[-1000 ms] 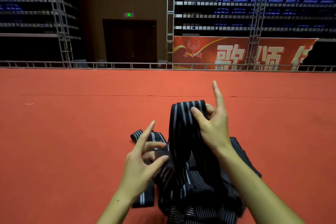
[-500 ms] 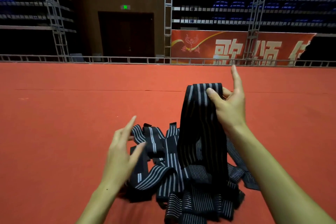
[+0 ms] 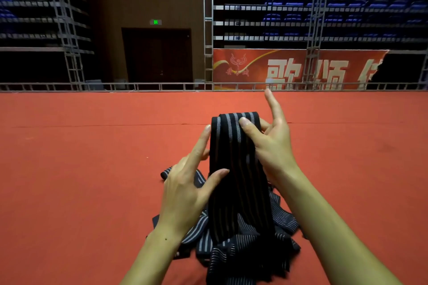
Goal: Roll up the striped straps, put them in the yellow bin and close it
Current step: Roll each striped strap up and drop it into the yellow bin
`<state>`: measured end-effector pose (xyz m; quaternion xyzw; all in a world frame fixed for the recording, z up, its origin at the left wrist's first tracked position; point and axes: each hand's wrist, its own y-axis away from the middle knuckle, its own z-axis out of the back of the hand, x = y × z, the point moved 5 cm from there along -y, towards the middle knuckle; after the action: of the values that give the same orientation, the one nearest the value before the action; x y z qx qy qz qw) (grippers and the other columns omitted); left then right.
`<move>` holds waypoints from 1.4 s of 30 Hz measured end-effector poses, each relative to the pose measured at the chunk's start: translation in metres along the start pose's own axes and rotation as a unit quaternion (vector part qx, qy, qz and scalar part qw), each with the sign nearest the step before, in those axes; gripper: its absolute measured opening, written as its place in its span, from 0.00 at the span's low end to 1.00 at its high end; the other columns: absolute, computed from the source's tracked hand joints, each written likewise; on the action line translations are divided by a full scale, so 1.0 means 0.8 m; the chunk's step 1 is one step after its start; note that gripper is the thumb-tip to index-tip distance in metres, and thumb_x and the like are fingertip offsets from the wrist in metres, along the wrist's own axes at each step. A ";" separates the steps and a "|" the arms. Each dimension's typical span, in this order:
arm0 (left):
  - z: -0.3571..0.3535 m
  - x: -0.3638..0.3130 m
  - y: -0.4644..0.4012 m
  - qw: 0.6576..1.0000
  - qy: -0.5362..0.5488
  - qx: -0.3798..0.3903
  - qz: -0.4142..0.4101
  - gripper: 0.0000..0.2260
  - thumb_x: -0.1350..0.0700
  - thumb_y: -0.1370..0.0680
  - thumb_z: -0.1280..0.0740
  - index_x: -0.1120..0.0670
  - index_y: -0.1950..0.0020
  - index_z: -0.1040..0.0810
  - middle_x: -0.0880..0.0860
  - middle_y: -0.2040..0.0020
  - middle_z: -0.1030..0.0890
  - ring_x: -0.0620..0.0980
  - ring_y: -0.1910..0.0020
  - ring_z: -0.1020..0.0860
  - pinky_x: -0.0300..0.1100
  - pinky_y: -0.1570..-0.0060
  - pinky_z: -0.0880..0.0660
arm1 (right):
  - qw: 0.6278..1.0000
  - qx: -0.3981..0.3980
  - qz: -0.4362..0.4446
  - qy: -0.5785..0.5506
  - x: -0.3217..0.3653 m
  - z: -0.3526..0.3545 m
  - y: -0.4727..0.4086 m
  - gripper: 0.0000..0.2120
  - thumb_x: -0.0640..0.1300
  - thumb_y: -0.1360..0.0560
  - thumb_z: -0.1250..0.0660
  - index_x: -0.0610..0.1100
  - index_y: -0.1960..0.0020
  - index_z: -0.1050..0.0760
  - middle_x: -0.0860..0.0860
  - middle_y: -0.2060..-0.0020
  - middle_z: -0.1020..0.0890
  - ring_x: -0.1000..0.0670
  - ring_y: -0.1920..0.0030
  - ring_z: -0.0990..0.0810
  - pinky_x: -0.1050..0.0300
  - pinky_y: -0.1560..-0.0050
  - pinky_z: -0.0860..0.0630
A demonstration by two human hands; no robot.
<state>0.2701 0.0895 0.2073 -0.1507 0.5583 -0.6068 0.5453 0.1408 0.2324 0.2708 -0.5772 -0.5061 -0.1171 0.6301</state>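
Observation:
A black strap with grey stripes [image 3: 234, 169] hangs lifted above a heap of the same striped straps [image 3: 234, 250] on the red floor. My right hand [image 3: 271, 143] pinches its folded top end between thumb and fingers, with the index finger pointing up. My left hand [image 3: 190, 185] lies against the strap's left edge, thumb on its front face and fingers straight along the side. The yellow bin is not in view.
Red carpet [image 3: 92, 169] stretches all around the heap. A low metal railing [image 3: 139, 87] closes the far edge, with scaffold stands, blue seats, a dark door and a red banner [image 3: 289, 69] behind it.
My left hand has moved right and up from the heap to the hanging strap's left edge. My right hand still holds the strap's top end raised.

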 end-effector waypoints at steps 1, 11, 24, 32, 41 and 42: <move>-0.001 -0.008 0.002 1.000 0.002 0.010 -0.008 0.40 0.43 0.20 0.24 0.37 0.14 0.43 0.43 0.35 0.17 0.45 0.38 0.17 0.55 0.37 0.20 | 1.000 -0.003 -0.005 -0.003 0.001 -0.002 0.001 0.39 0.36 0.17 0.29 0.58 0.14 0.43 0.36 0.50 0.12 0.36 0.49 0.11 0.40 0.44 0.14; 0.029 -0.032 -0.040 0.972 0.213 -0.046 0.089 0.42 0.64 0.23 0.21 0.41 0.16 0.35 0.51 0.37 0.13 0.52 0.42 0.12 0.58 0.36 0.18 | 0.999 0.040 0.006 0.005 0.038 -0.057 0.008 0.39 0.37 0.17 0.29 0.52 0.14 0.45 0.33 0.49 0.13 0.41 0.51 0.12 0.40 0.42 0.14; 0.037 -0.008 -0.067 0.982 0.174 -0.025 0.073 0.42 0.63 0.18 0.28 0.32 0.15 0.44 0.68 0.66 0.23 0.68 0.69 0.25 0.58 0.63 0.21 | 0.973 0.099 0.057 0.200 -0.071 0.034 0.116 0.57 0.38 0.24 0.21 0.63 0.14 0.56 0.54 0.44 0.14 0.47 0.42 0.13 0.41 0.36 0.19; 0.000 0.016 -0.067 0.958 0.247 -0.039 0.143 0.42 0.64 0.21 0.24 0.38 0.15 0.39 0.59 0.58 0.12 0.57 0.55 0.11 0.52 0.49 0.14 | 0.990 0.048 0.035 0.131 -0.114 0.033 0.092 0.54 0.35 0.23 0.23 0.63 0.13 0.53 0.49 0.54 0.11 0.46 0.51 0.12 0.45 0.38 0.19; 0.002 0.058 -0.086 0.945 0.245 -0.138 0.169 0.41 0.65 0.22 0.23 0.40 0.15 0.37 0.54 0.54 0.10 0.52 0.53 0.11 0.47 0.48 0.14 | 0.942 0.112 -0.028 0.316 -0.206 0.120 0.147 0.60 0.40 0.24 0.20 0.70 0.16 0.62 0.64 0.43 0.17 0.59 0.39 0.17 0.58 0.30 0.23; -0.001 0.060 -0.087 0.947 0.241 -0.134 0.166 0.41 0.65 0.21 0.23 0.40 0.15 0.37 0.54 0.54 0.10 0.52 0.53 0.11 0.48 0.48 0.14 | 0.939 0.111 -0.015 0.326 -0.208 0.124 0.148 0.61 0.39 0.24 0.20 0.69 0.16 0.62 0.65 0.42 0.18 0.60 0.38 0.17 0.61 0.31 0.24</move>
<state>0.2183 0.0351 0.2452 0.0227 0.7664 -0.4451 0.4626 0.1007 0.2800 0.0525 -0.4262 -0.2907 -0.2514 0.8189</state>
